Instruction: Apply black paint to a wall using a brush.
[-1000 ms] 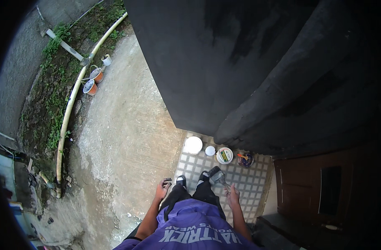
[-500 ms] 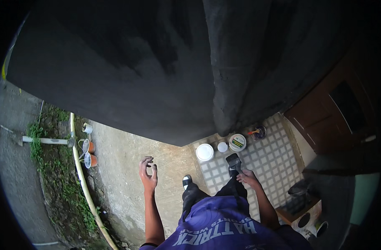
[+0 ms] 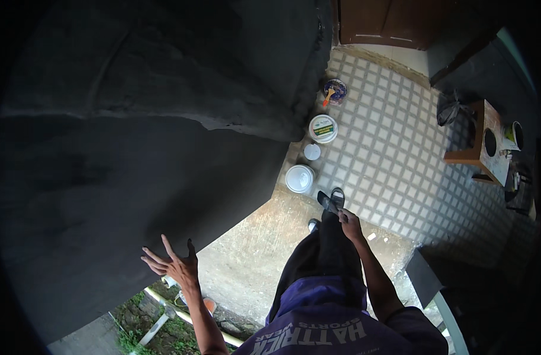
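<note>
My left hand (image 3: pixel 174 266) is held out in front of the dark grey wall (image 3: pixel 110 177), fingers spread, with nothing in it. Dark smudges show on some of its fingertips. In my right hand (image 3: pixel 350 226) is a wide paintbrush (image 3: pixel 328 202), gripped by the handle, its dark bristle end pointing toward the far left over my foot. Just beyond the brush stands a white bucket with a lid (image 3: pixel 300 178). A small white tub (image 3: pixel 312 152) and a white paint tub with a labelled lid (image 3: pixel 323 128) follow in a row.
A paint-stained container (image 3: pixel 337 89) with an orange-handled brush (image 3: pixel 328 96) stands farther along the wall. A brown door (image 3: pixel 389 23) closes off the far side. On the right, a wooden table (image 3: pixel 480 142) holds cans beside a black bag (image 3: pixel 449 112). Pale pipes (image 3: pixel 229 339) and plants lie lower left.
The view has swung right, toward the tiled floor and door. My left hand has spread its fingers and risen in front of the wall. The paintbrush stays in my right hand.
</note>
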The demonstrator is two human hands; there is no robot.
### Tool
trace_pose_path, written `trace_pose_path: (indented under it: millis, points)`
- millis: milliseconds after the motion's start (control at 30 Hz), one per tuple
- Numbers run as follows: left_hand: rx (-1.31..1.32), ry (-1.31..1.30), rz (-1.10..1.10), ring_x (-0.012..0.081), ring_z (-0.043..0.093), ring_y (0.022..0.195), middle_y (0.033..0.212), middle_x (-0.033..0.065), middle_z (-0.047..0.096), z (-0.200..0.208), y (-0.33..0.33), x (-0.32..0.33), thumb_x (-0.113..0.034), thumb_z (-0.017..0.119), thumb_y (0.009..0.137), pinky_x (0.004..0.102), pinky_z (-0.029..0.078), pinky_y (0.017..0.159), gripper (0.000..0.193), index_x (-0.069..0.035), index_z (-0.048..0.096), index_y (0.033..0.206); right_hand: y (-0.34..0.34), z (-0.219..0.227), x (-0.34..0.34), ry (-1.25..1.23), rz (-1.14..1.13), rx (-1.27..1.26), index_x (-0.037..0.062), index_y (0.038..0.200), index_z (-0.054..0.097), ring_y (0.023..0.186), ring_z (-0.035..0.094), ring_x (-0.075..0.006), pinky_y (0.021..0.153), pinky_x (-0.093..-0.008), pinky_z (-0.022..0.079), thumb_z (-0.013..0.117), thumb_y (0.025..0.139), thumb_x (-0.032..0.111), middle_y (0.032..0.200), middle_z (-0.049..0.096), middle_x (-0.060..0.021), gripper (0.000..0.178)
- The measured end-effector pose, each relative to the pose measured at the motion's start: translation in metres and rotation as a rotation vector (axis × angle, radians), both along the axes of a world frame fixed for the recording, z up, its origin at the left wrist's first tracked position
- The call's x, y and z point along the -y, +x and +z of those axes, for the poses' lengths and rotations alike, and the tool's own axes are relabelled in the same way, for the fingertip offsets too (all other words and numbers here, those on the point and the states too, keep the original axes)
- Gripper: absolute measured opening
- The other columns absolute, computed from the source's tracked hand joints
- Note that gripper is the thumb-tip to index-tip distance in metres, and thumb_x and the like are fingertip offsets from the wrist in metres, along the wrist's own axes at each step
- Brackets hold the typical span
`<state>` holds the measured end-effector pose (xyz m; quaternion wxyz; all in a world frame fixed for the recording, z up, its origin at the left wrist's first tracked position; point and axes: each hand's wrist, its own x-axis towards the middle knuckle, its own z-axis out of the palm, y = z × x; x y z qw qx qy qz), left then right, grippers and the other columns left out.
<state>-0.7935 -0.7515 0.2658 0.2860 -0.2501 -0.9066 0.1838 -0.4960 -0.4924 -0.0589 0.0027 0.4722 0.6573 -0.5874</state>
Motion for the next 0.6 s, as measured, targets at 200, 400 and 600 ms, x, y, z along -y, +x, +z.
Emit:
trace_pose_path:
  millis: [200, 400, 600]
  points:
    - [-0.124, -0.321, 0.026, 0.0535, 0.000, 0.133, 0.145, 0.0336, -0.001, -0.012, -0.033, -0.008, -0.053, 0.072, 0.065, 0.0637, 0.011, 0.102, 0.099, -0.020, 0.023, 0.144, -0.052, -0.112, 0.023, 0.078, -0.053, -0.156, 0.0113, 0.118, 0.058, 0.074, 0.058, -0.0301, 0.069, -0.0374, 0.045, 0.054, 0.085, 0.007, 0.082, 0.056, -0.0179, 0.034]
    - [-0.218, -0.654, 0.088, 0.0529, -0.009, 0.133, 0.143, 0.0369, -0.009, -0.013, -0.035, -0.008, -0.062, 0.067, 0.065, 0.0667, 0.005, 0.101, 0.108, -0.021, 0.010, 0.147, -0.122, -0.205, 0.042, -0.026, -0.163, -0.209, 0.0109, 0.123, 0.055, 0.073, 0.058, -0.0257, 0.068, -0.0361, 0.046, 0.052, 0.086, 0.003, 0.082, 0.057, -0.0150, 0.037]
    - [-0.123, -0.799, 0.190, 0.0659, -0.013, 0.122, 0.129, 0.0511, -0.014, -0.010, -0.032, -0.010, -0.081, 0.050, 0.064, 0.0746, 0.008, 0.092, 0.124, -0.005, -0.005, 0.145, -0.177, -0.286, 0.105, -0.487, -0.287, -0.260, 0.0021, 0.126, 0.050, 0.068, 0.063, -0.0181, 0.060, -0.0289, 0.050, 0.042, 0.090, 0.005, 0.084, 0.064, -0.0134, 0.036]
